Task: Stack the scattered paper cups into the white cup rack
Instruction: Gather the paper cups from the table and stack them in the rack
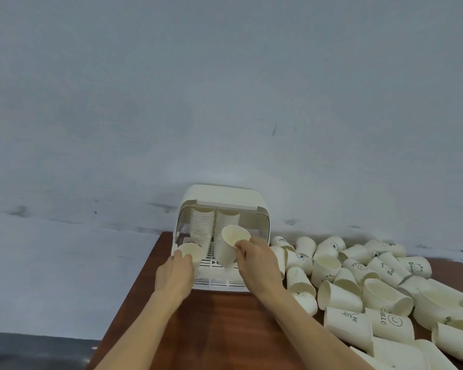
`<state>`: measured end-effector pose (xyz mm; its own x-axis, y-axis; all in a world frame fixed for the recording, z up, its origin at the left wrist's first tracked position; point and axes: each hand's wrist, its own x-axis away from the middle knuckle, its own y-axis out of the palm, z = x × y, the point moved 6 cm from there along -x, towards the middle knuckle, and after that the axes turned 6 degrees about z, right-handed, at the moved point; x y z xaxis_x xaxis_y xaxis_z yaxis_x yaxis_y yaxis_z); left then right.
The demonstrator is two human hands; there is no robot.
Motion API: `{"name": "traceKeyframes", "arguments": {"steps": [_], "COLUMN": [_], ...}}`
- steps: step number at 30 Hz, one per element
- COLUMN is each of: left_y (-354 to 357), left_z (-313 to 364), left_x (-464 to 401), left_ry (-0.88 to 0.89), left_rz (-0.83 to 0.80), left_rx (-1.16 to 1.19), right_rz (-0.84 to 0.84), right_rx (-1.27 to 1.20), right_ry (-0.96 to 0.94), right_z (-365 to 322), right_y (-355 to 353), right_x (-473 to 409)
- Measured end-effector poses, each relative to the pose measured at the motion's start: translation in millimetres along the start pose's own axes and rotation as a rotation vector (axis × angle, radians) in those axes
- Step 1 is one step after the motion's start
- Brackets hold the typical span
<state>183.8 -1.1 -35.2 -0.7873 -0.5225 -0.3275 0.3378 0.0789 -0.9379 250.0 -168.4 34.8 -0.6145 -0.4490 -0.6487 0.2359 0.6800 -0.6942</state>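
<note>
The white plastic cup rack (219, 198) stands at the far edge of the brown wooden table (225, 329) and already holds two tall stacks of white paper cups (202, 225). Many loose paper cups (380, 287) lie on their sides along the right edge, so I judge much work is left. The right hand (257, 263) pinches the rim of a short cup stack (229, 249) on the rack's tray. The left hand (175, 271) grips a single paper cup (190, 252) at the tray's left corner.
</note>
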Motion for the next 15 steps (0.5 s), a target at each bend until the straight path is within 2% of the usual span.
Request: {"name": "traceKeyframes", "arguments": {"steps": [6,15], "left_y": [3.1,1.1], "left_z": [-3.1,-10.0], "left_x": [-2.6,-12.0], "left_ry": [-0.024,-0.045], "left_rz": [-0.03,-0.008], "left_rx": [0.046,0.157], "right_rz": [-0.106,-0.34], "right_rx": [0.202,0.227], "right_ry": [-0.062,0.115], "right_z": [-9.8,7.3], "right_y": [40.4,71.5], "right_x": [-13.9,-4.0]}}
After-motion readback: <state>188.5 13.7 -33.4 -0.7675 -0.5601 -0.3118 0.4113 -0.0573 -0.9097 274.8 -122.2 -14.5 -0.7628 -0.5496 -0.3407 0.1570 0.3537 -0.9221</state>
